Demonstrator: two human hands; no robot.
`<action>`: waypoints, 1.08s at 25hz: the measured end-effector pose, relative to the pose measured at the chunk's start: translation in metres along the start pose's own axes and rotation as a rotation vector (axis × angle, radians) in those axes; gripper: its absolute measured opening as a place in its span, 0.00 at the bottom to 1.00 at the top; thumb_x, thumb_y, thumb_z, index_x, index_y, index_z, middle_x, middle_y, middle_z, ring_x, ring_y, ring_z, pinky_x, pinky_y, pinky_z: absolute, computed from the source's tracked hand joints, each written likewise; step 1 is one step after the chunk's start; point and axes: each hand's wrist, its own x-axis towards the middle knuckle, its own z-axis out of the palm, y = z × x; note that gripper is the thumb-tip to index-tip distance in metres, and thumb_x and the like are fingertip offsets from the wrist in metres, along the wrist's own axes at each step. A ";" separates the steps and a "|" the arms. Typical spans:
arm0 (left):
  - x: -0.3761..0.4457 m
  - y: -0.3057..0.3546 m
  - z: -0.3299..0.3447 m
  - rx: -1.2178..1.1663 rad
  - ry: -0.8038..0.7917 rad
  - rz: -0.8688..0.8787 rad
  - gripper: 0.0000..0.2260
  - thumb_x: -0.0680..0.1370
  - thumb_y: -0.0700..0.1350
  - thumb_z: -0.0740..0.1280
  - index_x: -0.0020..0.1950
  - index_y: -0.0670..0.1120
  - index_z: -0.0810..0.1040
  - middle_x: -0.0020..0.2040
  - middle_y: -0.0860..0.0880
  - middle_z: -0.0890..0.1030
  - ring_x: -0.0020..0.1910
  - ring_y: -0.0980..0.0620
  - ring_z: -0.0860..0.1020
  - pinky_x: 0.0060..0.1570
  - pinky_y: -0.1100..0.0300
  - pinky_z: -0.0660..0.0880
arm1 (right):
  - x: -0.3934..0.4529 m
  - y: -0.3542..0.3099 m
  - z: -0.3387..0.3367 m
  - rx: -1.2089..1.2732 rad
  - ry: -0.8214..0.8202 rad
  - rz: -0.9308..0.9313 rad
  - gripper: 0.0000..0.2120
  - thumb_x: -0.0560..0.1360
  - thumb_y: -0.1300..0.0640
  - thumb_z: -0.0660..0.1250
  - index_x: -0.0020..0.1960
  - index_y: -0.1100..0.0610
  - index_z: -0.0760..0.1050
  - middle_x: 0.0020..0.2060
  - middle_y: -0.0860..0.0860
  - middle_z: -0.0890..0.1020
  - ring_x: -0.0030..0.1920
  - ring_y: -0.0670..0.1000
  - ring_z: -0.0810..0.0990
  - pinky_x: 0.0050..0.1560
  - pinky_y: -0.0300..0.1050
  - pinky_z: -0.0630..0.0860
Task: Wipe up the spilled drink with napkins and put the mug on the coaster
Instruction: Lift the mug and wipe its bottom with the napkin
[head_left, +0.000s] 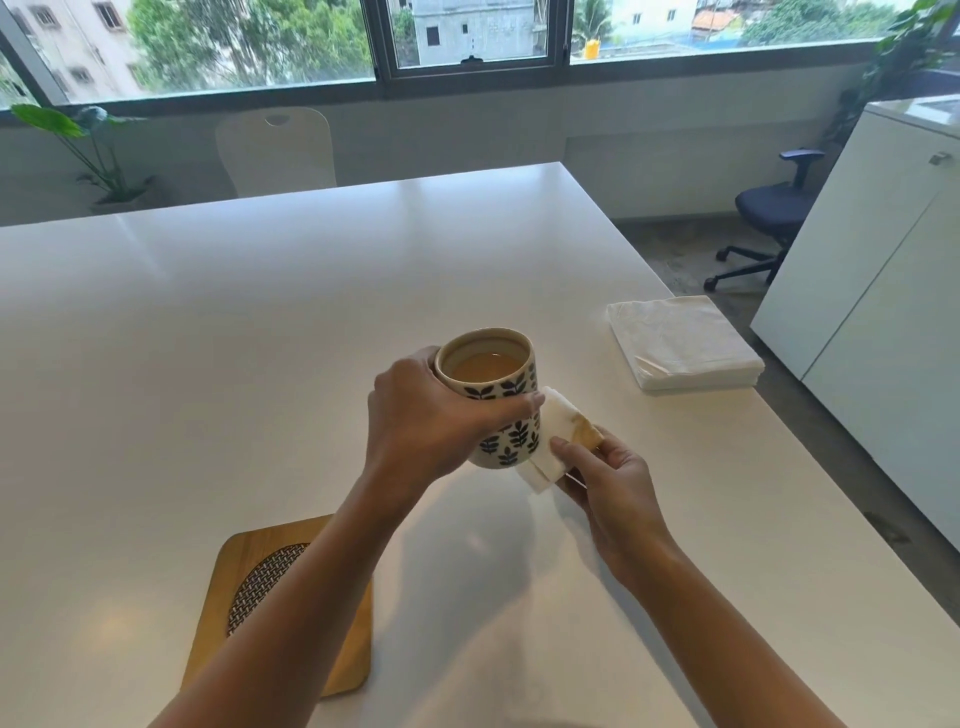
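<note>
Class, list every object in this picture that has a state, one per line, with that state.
mug: lifted off the table, part full of milky drink
left hand: gripping the mug
right hand: holding the folded napkin
folded napkin: brown-stained, pressed against the mug
coaster: bare
napkin stack: flat, neat

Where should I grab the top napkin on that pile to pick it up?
Probably pinch the near corner of the napkin stack, coming from the front. The stack lies flat on the table with its edges exposed, so a corner peels up easiest.
</note>
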 end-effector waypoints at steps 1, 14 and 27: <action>-0.001 0.002 0.001 -0.002 -0.004 0.003 0.31 0.57 0.69 0.79 0.54 0.53 0.85 0.45 0.59 0.86 0.44 0.62 0.84 0.40 0.64 0.81 | -0.001 0.001 0.000 0.046 -0.021 0.002 0.10 0.77 0.65 0.67 0.57 0.59 0.79 0.50 0.57 0.86 0.51 0.54 0.86 0.51 0.46 0.83; -0.008 0.019 -0.001 -0.041 -0.051 -0.009 0.28 0.58 0.67 0.80 0.53 0.55 0.86 0.43 0.61 0.86 0.43 0.65 0.83 0.34 0.73 0.77 | -0.003 0.004 0.014 0.268 0.006 0.182 0.10 0.80 0.66 0.61 0.55 0.62 0.80 0.45 0.56 0.86 0.47 0.54 0.85 0.43 0.43 0.84; -0.003 0.022 -0.003 -0.053 -0.005 -0.052 0.29 0.57 0.69 0.79 0.52 0.55 0.86 0.42 0.60 0.86 0.42 0.64 0.83 0.40 0.63 0.82 | -0.008 0.005 0.025 0.423 -0.082 0.182 0.13 0.78 0.66 0.62 0.60 0.60 0.79 0.54 0.61 0.84 0.56 0.58 0.83 0.48 0.45 0.84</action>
